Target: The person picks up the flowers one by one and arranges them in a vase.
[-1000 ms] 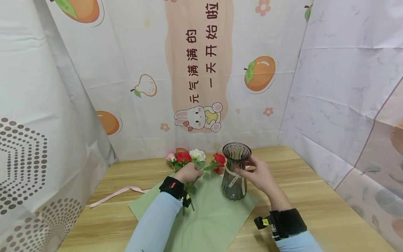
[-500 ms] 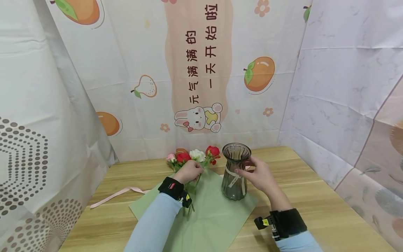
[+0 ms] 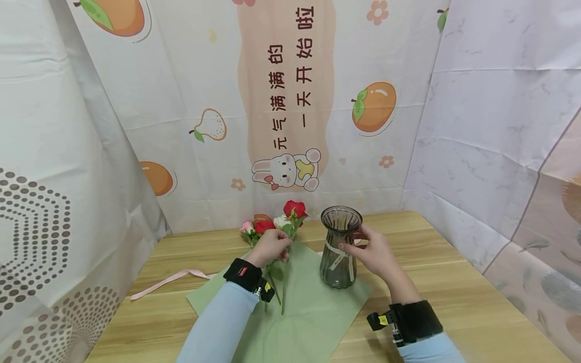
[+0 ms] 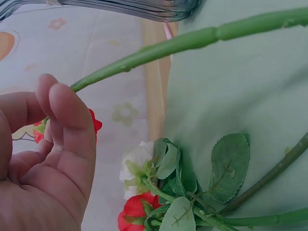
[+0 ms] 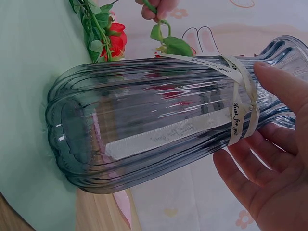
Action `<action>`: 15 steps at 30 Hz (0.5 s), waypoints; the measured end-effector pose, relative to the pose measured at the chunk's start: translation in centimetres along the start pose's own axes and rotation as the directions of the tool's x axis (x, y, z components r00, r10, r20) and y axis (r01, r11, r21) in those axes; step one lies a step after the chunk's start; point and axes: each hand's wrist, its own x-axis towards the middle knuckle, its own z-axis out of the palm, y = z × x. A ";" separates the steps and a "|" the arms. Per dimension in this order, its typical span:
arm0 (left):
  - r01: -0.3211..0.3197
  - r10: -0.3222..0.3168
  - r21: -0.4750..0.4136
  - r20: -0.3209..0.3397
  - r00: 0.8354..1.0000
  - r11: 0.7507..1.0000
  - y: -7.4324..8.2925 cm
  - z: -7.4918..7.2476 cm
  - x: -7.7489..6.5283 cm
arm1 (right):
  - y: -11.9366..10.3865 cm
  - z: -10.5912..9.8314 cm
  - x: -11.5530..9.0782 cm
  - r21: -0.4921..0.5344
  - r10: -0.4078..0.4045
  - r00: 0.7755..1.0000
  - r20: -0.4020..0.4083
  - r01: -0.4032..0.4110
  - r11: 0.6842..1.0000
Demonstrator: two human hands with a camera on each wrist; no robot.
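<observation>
red rose [image 3: 295, 208] is looking light, with petals that are probably crushing easily; its stem [image 4: 183, 43] is seeming stiff yet springy, so mid-stem, clear of the leaves, is likely offering the best hold. the left hand [image 3: 270, 248] is pinching that stem between its fingertips, though exactly which pads are meeting i cannot tell. the bloom is showing beyond the fingers, and the bare lower stem is running back toward the person over the green sheet [image 3: 308, 312]. the vase [image 3: 338, 275] is standing upright on that sheet, to the right of the rose and apart from it. it is looking like glass, so rigid, heavier, slick and breakable; its narrow neck, tied with a ribbon [image 5: 248, 91], is seeming the safest grip. the right hand [image 3: 374, 253] is holding there, thumb resting on one side, fingers curving round the other. a white flower [image 4: 137, 163] is lying near the left fingers, not touching them.
</observation>
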 end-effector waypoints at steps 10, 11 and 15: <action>0.002 -0.010 -0.180 -0.044 0.999 0.984 0.2 -0.4 -0.2 | -0.1 -0.1 0.0 0.007 -0.004 1.000 0.005 0.004 1.000; -0.002 -0.007 -0.188 -0.046 0.999 0.982 0.2 -0.5 -0.2 | -0.1 -0.1 0.0 0.010 -0.005 1.000 0.005 0.005 1.000; -0.025 0.013 -0.209 -0.058 0.998 0.978 0.0 -0.7 -0.3 | -0.2 -0.1 -0.1 0.014 -0.005 1.000 0.003 0.005 1.000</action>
